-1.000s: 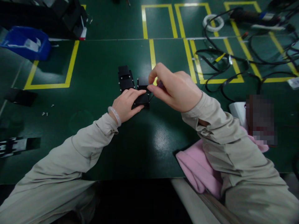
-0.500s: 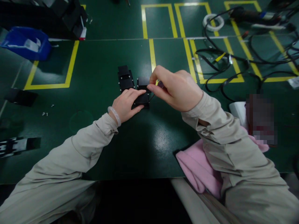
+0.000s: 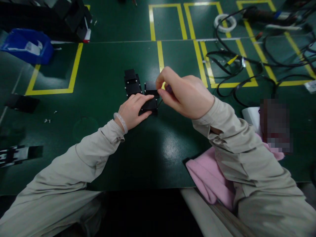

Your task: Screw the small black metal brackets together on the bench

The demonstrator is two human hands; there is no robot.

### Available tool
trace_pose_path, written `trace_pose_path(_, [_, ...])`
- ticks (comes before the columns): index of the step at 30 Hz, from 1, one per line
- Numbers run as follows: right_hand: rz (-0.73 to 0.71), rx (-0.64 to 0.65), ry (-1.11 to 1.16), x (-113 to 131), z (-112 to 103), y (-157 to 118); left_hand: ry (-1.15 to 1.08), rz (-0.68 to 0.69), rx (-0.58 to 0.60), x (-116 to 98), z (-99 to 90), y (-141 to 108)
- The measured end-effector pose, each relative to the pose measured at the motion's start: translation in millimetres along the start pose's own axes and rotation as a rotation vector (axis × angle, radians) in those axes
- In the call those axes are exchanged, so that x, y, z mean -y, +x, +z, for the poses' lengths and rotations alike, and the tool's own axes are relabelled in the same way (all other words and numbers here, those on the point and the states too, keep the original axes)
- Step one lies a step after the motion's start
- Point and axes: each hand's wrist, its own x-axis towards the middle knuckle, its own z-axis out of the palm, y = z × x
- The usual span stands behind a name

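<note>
My left hand (image 3: pixel 134 110) grips a small black block (image 3: pixel 150 105) on the table, thumb at its near side and fingers across its top. At the block's right side is my right hand (image 3: pixel 187 93), closed around the dark handle of a screwdriver (image 3: pixel 169 89). Its thin shaft slants down to that side; the tip is too small to make out. Just behind lies another black block (image 3: pixel 151 87) with small screws at its edge. Further left sits a stepped black part (image 3: pixel 132 84), also with small screws, partly behind my left fingers.
A blue bin (image 3: pixel 29 46) stands at the far left, with loose screws (image 3: pixel 47 120) nearer. Black cables (image 3: pixel 227 62) and a white tape roll (image 3: pixel 225 23) lie at the right. A pink cloth (image 3: pixel 209 174) hangs over the front edge under my right arm.
My right fingers have turned slightly around the screwdriver handle, and the index finger has shifted a little left. My left hand and the blocks stay in place.
</note>
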Motion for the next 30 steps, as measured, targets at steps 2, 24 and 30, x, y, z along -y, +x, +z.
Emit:
trace_pose_path(2, [-0.004, -0.005, 0.024, -0.6, 0.2, -0.3, 0.002, 0.001, -0.005, -0.3, -0.1, -0.3])
trace_pose_path(24, [-0.020, -0.007, 0.000, -0.8, 1.8, 0.4, 0.011, -0.013, -0.002, -1.7, 0.1, -0.6])
trace_pose_path(30, [-0.003, 0.008, 0.002, -0.9, 0.6, -0.3, 0.013, 0.012, -0.017, -0.7, 0.1, -0.7])
